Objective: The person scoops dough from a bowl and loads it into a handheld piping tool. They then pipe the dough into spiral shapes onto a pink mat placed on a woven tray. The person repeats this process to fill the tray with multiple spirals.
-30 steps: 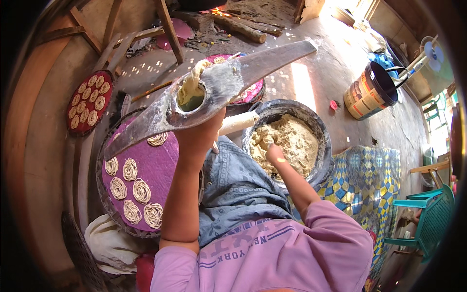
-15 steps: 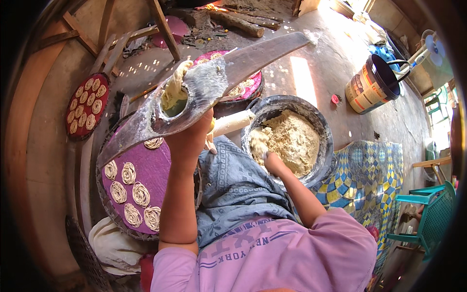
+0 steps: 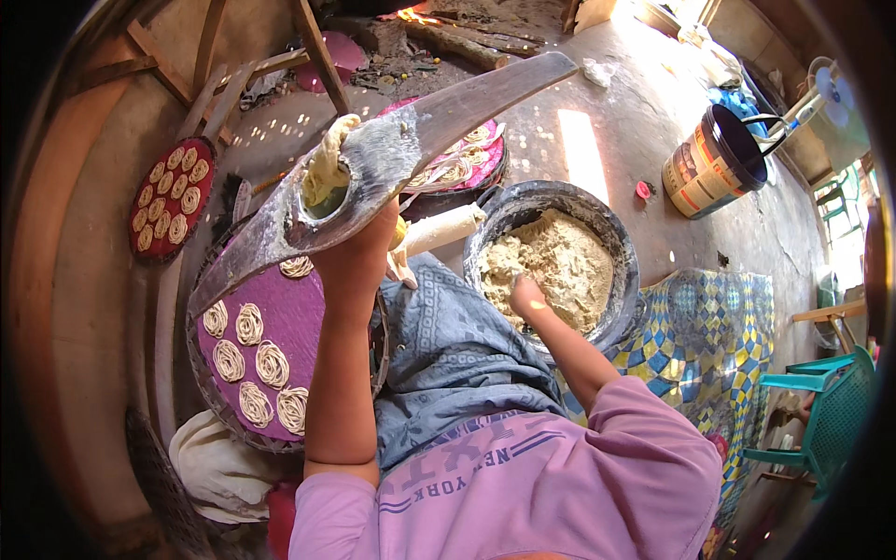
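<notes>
A long wooden noodle press (image 3: 392, 154), dusted with flour, slants across the view. Pale dough (image 3: 327, 166) pokes up from the round hole in its middle. My left hand (image 3: 366, 245) is closed around the press from below, the fingers mostly hidden behind the wood. A pale roll-shaped piece (image 3: 443, 231) juts out beside that hand. To the right, a dark round basin (image 3: 627, 245) holds a heap of crumbly dough (image 3: 569, 266). My right hand (image 3: 527, 297) is closed on dough at the heap's near left side, its fingertips sunk in.
Coiled noodle nests lie on a large purple tray (image 3: 247, 373) at left, a smaller red tray (image 3: 168, 245) and a pink tray (image 3: 485, 173) behind the press. A black bucket (image 3: 714, 163) stands right. Firewood (image 3: 457, 45) burns at the back; a green chair (image 3: 826, 411) is far right.
My left hand and the press have shifted slightly left, showing more of the pink tray. My right hand has moved a little right and its fingers have sunk into the dough.
</notes>
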### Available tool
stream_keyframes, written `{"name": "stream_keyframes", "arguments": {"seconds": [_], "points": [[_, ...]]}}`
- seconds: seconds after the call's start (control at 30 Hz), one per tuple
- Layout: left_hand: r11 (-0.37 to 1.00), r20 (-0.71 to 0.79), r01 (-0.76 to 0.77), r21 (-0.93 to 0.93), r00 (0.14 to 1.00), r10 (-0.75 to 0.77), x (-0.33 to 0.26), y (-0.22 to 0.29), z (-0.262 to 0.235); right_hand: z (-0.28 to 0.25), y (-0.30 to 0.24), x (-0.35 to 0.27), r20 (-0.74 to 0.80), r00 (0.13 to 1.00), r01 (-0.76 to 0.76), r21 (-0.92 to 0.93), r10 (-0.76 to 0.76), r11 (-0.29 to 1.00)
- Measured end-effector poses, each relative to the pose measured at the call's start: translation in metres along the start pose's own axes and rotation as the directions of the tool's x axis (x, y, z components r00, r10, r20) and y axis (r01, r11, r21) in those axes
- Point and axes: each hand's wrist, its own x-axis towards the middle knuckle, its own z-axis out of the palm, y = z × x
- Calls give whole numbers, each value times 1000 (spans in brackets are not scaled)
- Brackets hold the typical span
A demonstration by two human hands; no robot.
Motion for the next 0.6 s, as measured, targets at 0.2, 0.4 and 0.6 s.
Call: {"name": "stream_keyframes", "arguments": {"seconds": [0.2, 0.4, 0.6], "points": [[999, 9, -33, -26, 999, 33, 1, -1, 3, -35, 33, -70, 120, 950, 255, 232, -288, 939], [994, -23, 18, -106, 1000, -21, 2, 0, 2, -28, 44, -66, 154, 988, -17, -30, 21, 999], [964, -47, 86, -250, 994, -101, -3, 3, 1, -13, 24, -57, 407, 911, -281, 503, 63, 817]]}}
